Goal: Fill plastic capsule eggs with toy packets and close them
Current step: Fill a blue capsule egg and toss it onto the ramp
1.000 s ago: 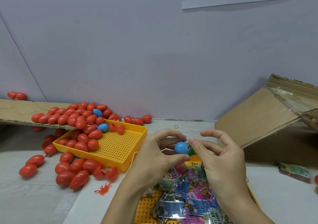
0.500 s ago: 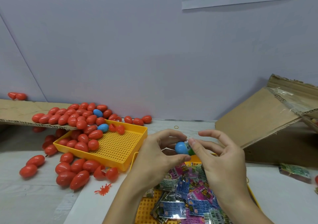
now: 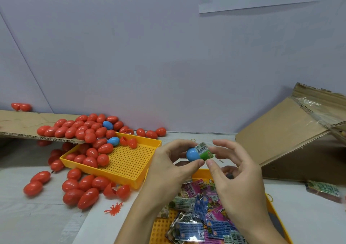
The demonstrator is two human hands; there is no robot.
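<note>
Your left hand [image 3: 169,166] pinches the blue egg half [image 3: 192,154] above the packet tray [image 3: 271,206]; your right hand [image 3: 237,170] pinches the green toy packet [image 3: 205,151] sticking out. A protruding corner could jam the closure.

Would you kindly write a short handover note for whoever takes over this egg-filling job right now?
Left hand: grips the blue plastic capsule egg half.
Right hand: pinches the green toy packet, partly pushed into that half.
Supplies: loose foil toy packets in the near yellow perforated tray; red plastic eggs in and around the far yellow perforated tray.
Done: many red eggs look closed.
Left: finish stuffing this packet, close the blue egg, continue with the rest.
</note>
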